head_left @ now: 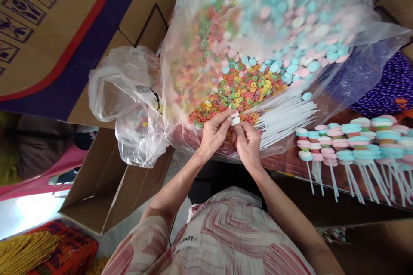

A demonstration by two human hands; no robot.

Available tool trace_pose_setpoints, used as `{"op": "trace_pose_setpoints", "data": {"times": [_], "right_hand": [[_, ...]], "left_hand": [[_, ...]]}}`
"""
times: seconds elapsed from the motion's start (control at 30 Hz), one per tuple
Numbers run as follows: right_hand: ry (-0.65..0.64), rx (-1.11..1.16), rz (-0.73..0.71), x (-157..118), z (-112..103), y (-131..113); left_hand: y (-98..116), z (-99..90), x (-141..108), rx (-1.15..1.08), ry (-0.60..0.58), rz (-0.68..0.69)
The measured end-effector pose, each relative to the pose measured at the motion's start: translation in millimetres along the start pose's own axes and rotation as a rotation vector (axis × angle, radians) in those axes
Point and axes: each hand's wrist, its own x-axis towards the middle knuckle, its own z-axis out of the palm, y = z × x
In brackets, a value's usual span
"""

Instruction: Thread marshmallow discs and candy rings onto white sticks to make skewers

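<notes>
Close together over the near edge of a clear plastic bag are my left hand (215, 132) and my right hand (248, 140). The fingers of my left hand pinch small white and pale pink discs (235, 119). My right fingertips are closed just under the same discs; whether they grip a stick there is too small to tell. Behind my hands lie many small colourful rings (238, 90). Pink, blue and white discs (292, 68) are heaped farther back in the bag. White sticks (287, 120) lie in a bundle right of my right hand.
Finished-looking sticks with stacked discs (355, 139) line the table's right edge. Purple beads (380, 85) are behind them. A crumpled clear bag (135, 107) sits left of my hands. Cardboard boxes (93, 184) stand at the left, with an orange basket (75, 245) at the lower left.
</notes>
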Motion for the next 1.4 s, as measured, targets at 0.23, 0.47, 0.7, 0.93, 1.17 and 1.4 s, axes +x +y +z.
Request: {"op": "trace_pose_setpoints", "data": {"times": [0.23,0.47,0.7,0.93,1.17,1.4], "right_hand": [[0.130,0.015,0.042,-1.5,-47.3,0.9],[0.143,-0.081,0.001,-8.0,-58.3,5.9],[0.125,-0.132,-0.037,-5.6,-56.4,4.7],[0.076,-0.037,-0.011,-8.8,-55.9,1.8],[0.004,-0.131,-0.057,-9.7,-48.2,-2.1],[0.002,-0.220,-0.122,-8.1,-50.4,-2.2]], "left_hand": [[-2.8,1.1,22.3,0.243,-0.054,0.254],[-1.0,7.9,28.5,0.911,-0.214,0.351],[12.9,21.9,42.4,1.069,-0.343,0.347],[-3.1,6.6,48.0,0.144,-0.076,0.086],[4.6,-6.9,43.4,-0.269,-0.077,-0.208],[2.3,-8.6,40.1,-0.229,-0.093,-0.064]]}}
